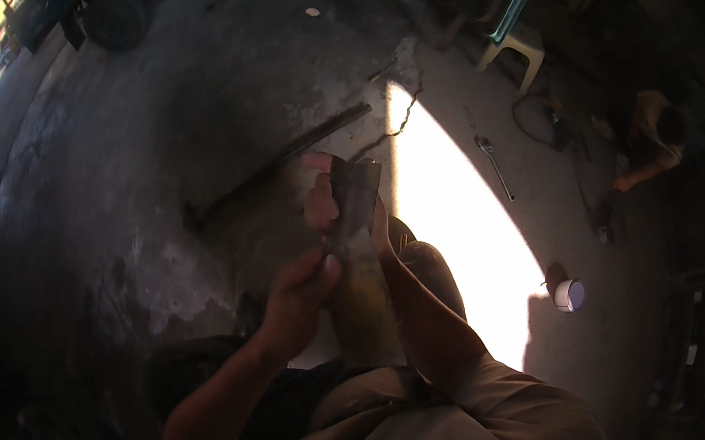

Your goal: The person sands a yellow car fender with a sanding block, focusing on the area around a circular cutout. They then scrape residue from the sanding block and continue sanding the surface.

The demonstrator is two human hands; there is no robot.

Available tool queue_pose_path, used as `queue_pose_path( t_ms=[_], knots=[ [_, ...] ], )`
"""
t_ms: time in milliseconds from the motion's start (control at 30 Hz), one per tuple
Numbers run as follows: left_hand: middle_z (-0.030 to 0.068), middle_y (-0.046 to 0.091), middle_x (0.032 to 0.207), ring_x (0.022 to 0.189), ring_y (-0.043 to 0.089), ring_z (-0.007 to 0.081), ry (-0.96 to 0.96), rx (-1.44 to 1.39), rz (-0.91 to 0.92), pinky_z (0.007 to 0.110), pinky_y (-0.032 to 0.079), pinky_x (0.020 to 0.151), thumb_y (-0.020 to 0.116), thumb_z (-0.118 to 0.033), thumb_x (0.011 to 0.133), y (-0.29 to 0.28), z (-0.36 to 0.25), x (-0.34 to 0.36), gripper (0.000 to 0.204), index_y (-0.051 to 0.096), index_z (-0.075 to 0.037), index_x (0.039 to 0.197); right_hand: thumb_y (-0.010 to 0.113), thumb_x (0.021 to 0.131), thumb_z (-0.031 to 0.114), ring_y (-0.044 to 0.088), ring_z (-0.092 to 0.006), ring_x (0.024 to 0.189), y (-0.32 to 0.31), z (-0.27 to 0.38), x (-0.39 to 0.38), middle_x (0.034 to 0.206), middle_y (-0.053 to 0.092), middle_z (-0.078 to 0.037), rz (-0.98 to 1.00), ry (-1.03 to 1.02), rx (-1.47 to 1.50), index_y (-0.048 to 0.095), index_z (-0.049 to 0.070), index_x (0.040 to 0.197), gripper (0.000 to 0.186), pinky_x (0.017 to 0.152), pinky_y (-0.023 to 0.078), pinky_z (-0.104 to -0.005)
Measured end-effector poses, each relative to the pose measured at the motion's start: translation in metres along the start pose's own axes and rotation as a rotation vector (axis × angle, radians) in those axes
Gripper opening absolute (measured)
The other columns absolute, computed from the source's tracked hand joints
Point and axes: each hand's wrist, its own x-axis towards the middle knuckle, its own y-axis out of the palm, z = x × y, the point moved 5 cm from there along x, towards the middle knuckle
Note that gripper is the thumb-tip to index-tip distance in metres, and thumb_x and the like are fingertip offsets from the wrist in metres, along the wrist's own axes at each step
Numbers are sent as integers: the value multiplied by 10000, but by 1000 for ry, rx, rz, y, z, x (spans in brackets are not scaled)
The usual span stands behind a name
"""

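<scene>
Above my lap stands a dark grey, broad piece (pixel 356 194) with a flat-looking top. What kind of part it is, I cannot make out. My right hand (pixel 321 203) wraps round it from behind, its fingers showing at the left side. Below it a long yellowish-brown piece (pixel 363 309) runs down toward my lap; the dimness hides whether the two are joined. Close by, my left hand (pixel 305 283) is closed with the thumb up, against the left edge of these pieces. Whatever lies between its fingers is hidden.
A long dark bar (pixel 290 155) lies on the concrete floor ahead. To the right are a wrench-like tool (pixel 495 167), a white round container (pixel 569 295) and a cream stool (pixel 518 54). Another person (pixel 658 134) crouches at far right. A blue vehicle's wheel (pixel 116 18) stands far left.
</scene>
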Motion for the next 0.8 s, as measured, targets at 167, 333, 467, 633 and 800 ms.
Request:
queue_pose_path(
  t_ms=[167,333,467,633,800],
  knots=[
    [-41,622,942,870,532,46,-6,-3,-28,236,439,781,525,-210,1067,-9,2,-1,212,661,-47,1080,408,1091,409,559,-105,722,-2,-11,-28,787,614,-10,-129,8,-139,598,-39,1329,542,621,440,-256],
    [-5,652,997,907,584,76,-47,-27,-72,269,473,799,521,-274,1070,-21,-4,3,301,642,-19,1173,455,1101,346,628,-114,955,-35,-13,-60,1030,698,-59,-347,274,-442,633,-19,1297,451,834,504,-253],
    [14,647,992,899,600,106,-22,-55,-135,278,483,808,510,-261,1069,-31,-16,8,274,638,-28,1135,505,1087,259,637,-155,1072,-67,-10,-74,1166,695,-104,-552,446,-787,640,-23,1281,368,938,513,-293],
    [36,632,991,881,621,139,114,-50,-363,300,527,801,504,-221,1059,-41,-52,8,235,621,-18,1074,545,1024,144,649,-205,1031,-160,-18,-110,1111,689,-70,-890,261,-298,649,25,1222,254,932,523,-357],
    [91,622,1019,921,658,188,445,239,-527,330,592,814,517,-182,1045,-56,-71,12,226,543,34,1106,604,995,56,646,-161,991,-122,33,-82,1075,698,-71,-799,16,-459,643,15,1220,232,916,515,-296]
  ],
)
